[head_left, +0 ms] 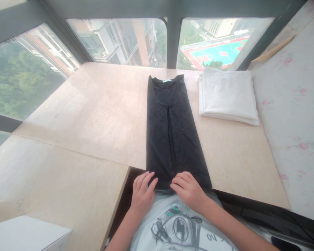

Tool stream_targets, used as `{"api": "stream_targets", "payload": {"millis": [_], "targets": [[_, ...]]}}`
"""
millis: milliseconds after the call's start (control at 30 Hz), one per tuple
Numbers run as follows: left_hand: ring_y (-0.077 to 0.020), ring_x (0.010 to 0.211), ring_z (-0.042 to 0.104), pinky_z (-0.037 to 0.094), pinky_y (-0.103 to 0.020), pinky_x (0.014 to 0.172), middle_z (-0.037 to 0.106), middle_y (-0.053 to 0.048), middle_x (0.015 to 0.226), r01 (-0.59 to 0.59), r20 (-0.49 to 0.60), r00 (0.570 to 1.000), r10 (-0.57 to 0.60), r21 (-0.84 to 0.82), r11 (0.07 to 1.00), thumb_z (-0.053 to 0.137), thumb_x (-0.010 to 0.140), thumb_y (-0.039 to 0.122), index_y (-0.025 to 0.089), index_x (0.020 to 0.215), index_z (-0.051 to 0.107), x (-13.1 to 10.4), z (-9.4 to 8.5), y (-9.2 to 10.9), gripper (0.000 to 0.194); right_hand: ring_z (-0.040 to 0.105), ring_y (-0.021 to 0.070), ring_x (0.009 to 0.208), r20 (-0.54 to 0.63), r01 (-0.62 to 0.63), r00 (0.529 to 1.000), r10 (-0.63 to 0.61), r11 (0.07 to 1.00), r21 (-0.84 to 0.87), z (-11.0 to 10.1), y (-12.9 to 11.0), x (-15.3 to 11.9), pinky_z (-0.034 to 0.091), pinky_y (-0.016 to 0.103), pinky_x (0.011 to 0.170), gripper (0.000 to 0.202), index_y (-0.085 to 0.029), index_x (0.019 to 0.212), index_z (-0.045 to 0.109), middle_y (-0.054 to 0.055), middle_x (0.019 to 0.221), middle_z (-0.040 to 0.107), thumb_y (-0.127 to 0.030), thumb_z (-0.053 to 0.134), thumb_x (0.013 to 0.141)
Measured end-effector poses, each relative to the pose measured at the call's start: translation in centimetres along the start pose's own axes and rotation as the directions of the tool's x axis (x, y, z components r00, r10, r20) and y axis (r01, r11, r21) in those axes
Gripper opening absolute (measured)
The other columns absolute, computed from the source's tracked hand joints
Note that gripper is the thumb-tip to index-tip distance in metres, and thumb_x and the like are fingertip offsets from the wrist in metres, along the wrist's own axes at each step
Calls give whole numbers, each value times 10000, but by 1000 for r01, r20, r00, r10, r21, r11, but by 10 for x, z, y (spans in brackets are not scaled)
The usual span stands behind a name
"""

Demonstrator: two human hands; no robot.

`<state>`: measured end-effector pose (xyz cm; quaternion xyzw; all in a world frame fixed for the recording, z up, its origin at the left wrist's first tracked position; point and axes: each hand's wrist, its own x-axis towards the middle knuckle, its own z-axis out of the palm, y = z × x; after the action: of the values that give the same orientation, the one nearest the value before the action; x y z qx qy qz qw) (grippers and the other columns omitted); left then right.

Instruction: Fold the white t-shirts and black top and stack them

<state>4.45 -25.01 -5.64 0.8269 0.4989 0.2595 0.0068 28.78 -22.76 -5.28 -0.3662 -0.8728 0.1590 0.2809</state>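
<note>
A black shirt [159,136] lies in a long narrow shape on the table, its round neckline and pale label at the window end. Down its front runs a slit that stands slightly apart. The lower end reaches the table's near edge, close to my body. Over the left lower corner is my left hand [142,191], fingers loosely bent and spread, thumb apart. My right hand [189,191] rests at the middle of the lower end with bent fingers and the thumb apart from them. Neither hand shows a clear grip on the cloth.
A stack of folded white cloth [227,94] lies right of the shirt. The pale tabletop [102,115] borders windows at the back and a flowered wall [298,115] at right. A white box [28,233] stands at the lower left. A dark gap lies below the near edge.
</note>
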Motion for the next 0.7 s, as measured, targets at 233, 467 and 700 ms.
{"api": "stream_targets", "payload": {"millis": [233,467,700], "targets": [[-295,1371,446,231,-586,1180,572,-101,1417,-133,131,983,130,19,991,570,859,116,219,1318,597,11,5,-2,471,558,189,977,-12,-23,1000,24,997,75,-1,-6,4,445,377,877,199,-173,997,651,57,952,660,-82,491,919],[-290,1370,456,184,-565,1198,561,-123,1424,-102,109,990,86,153,983,528,898,107,223,1361,575,23,25,-8,480,572,192,948,-65,-122,988,138,971,205,-6,-12,8,472,368,826,231,-190,982,647,52,934,666,-31,512,881],[-259,1308,530,268,-551,1176,644,-103,1323,-256,24,967,255,97,962,547,927,103,235,1279,625,26,26,-23,383,574,173,901,-95,-202,965,244,924,324,-12,-12,11,493,347,782,244,-197,966,651,42,903,662,-17,516,872]]}}
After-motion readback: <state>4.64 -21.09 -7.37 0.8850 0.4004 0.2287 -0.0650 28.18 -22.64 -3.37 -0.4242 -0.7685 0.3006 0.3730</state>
